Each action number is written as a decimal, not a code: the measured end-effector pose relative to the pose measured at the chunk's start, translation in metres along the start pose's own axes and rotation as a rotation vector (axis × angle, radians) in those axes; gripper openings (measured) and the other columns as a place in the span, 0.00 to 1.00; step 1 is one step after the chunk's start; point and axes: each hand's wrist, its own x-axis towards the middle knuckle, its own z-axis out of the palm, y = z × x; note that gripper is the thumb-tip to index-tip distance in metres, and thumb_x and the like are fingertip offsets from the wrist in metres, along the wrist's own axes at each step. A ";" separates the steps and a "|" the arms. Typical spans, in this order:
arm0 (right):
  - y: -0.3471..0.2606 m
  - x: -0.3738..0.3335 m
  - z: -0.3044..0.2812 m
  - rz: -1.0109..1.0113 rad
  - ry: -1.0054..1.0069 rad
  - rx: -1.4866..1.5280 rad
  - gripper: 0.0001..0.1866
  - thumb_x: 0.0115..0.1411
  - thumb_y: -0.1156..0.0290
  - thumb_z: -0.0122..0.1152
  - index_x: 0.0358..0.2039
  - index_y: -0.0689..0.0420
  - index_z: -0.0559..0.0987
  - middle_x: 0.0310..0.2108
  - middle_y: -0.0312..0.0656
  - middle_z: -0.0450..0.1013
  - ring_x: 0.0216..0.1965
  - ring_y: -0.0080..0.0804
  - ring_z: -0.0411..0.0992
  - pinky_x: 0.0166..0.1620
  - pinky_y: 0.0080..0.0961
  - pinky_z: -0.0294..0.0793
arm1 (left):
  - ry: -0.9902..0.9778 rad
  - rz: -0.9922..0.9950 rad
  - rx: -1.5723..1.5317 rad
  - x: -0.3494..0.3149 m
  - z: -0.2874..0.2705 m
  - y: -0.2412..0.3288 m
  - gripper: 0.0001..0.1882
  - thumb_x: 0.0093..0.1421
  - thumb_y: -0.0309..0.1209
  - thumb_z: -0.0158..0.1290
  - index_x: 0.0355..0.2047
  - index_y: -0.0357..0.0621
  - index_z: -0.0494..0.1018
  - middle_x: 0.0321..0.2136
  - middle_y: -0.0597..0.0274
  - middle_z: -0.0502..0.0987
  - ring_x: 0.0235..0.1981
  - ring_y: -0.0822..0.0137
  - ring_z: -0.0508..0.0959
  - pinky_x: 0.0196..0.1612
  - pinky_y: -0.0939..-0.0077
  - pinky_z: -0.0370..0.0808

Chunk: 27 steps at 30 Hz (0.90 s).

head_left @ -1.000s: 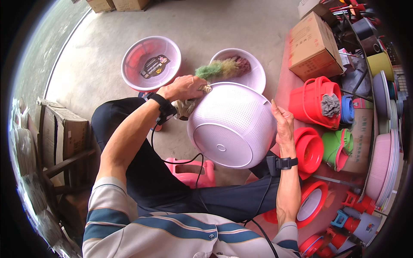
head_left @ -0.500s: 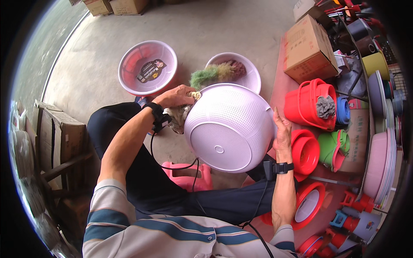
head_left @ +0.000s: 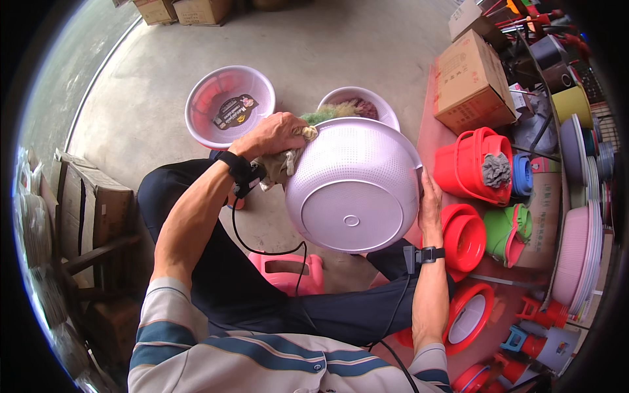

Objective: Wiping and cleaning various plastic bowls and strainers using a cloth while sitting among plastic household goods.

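Tilted in front of me is a pale lilac plastic colander (head_left: 354, 170), its perforated outside and round base facing me. My right hand (head_left: 430, 203) grips its rim on the right side. At its upper left edge, my left hand (head_left: 280, 134) is closed on a crumpled beige cloth (head_left: 283, 165), pressed against the colander's rim. Just beyond, a fluffy green, tan and maroon duster (head_left: 321, 116) is partly hidden by the colander. It lies across a second lilac basin (head_left: 390, 112). A third, red-and-lilac basin (head_left: 196, 124) with a dark label stands at the far left of my hands.
A pink plastic stool (head_left: 288, 272) is below the colander, between my legs. On the right are red buckets (head_left: 468, 160), a green bucket (head_left: 503, 229), red basins (head_left: 466, 236) and a cardboard box (head_left: 473, 80). An old carton (head_left: 98, 203) stands left. A cable runs from my left wrist.
My left hand and the cloth have moved slightly up and right along the rim. The colander has tilted a little, showing its base more squarely and covering more of the duster.
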 end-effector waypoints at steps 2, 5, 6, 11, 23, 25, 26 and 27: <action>-0.005 -0.002 0.004 -0.165 0.023 -0.200 0.29 0.73 0.55 0.60 0.61 0.69 0.76 0.56 0.45 0.76 0.57 0.28 0.73 0.61 0.25 0.70 | -0.008 0.068 0.066 0.001 -0.007 0.013 0.17 0.54 0.34 0.60 0.42 0.37 0.81 0.26 0.42 0.81 0.28 0.46 0.82 0.36 0.54 0.78; -0.010 -0.001 0.019 -0.261 -0.105 -0.289 0.27 0.74 0.55 0.59 0.61 0.65 0.77 0.53 0.40 0.77 0.55 0.28 0.74 0.61 0.25 0.69 | -0.018 0.195 0.199 0.001 -0.002 0.037 0.13 0.53 0.33 0.62 0.37 0.39 0.80 0.25 0.45 0.80 0.28 0.44 0.82 0.34 0.52 0.77; -0.021 -0.006 0.035 -0.311 -0.160 -0.415 0.25 0.74 0.56 0.59 0.60 0.63 0.79 0.53 0.43 0.77 0.54 0.29 0.74 0.59 0.27 0.71 | -0.057 0.213 0.289 0.000 0.001 0.046 0.10 0.52 0.32 0.62 0.33 0.40 0.78 0.22 0.47 0.79 0.27 0.44 0.81 0.32 0.51 0.75; -0.007 -0.004 0.085 -0.482 -0.267 -0.631 0.24 0.69 0.52 0.64 0.54 0.58 0.82 0.46 0.47 0.79 0.42 0.38 0.80 0.44 0.33 0.79 | -0.037 0.412 0.392 0.002 0.029 0.065 0.09 0.49 0.30 0.63 0.24 0.44 0.72 0.18 0.52 0.75 0.23 0.48 0.79 0.29 0.51 0.74; -0.026 -0.021 0.092 -0.253 -0.135 -0.670 0.18 0.65 0.51 0.70 0.41 0.52 0.90 0.24 0.39 0.82 0.27 0.27 0.79 0.33 0.28 0.75 | -0.126 0.308 0.322 0.007 0.023 0.072 0.10 0.54 0.31 0.61 0.35 0.43 0.76 0.33 0.56 0.81 0.34 0.49 0.83 0.37 0.52 0.78; -0.022 -0.021 0.091 -0.223 -0.125 -0.670 0.19 0.65 0.50 0.70 0.40 0.54 0.89 0.24 0.38 0.81 0.27 0.25 0.78 0.34 0.27 0.74 | -0.136 0.272 0.313 0.007 0.027 0.062 0.10 0.55 0.32 0.61 0.37 0.45 0.77 0.34 0.56 0.82 0.34 0.49 0.83 0.37 0.52 0.78; -0.019 -0.020 0.090 -0.191 -0.111 -0.665 0.20 0.65 0.50 0.70 0.40 0.56 0.89 0.23 0.37 0.80 0.27 0.22 0.76 0.34 0.26 0.73 | -0.145 0.232 0.262 0.007 0.028 0.057 0.11 0.57 0.32 0.61 0.39 0.44 0.77 0.35 0.55 0.82 0.36 0.48 0.83 0.38 0.52 0.79; -0.008 -0.014 0.083 -0.193 -0.109 -0.667 0.20 0.65 0.50 0.70 0.40 0.56 0.89 0.23 0.37 0.80 0.27 0.22 0.76 0.34 0.26 0.73 | -0.157 0.198 0.212 0.008 0.028 0.052 0.12 0.58 0.32 0.60 0.42 0.44 0.77 0.35 0.54 0.82 0.38 0.46 0.83 0.39 0.51 0.79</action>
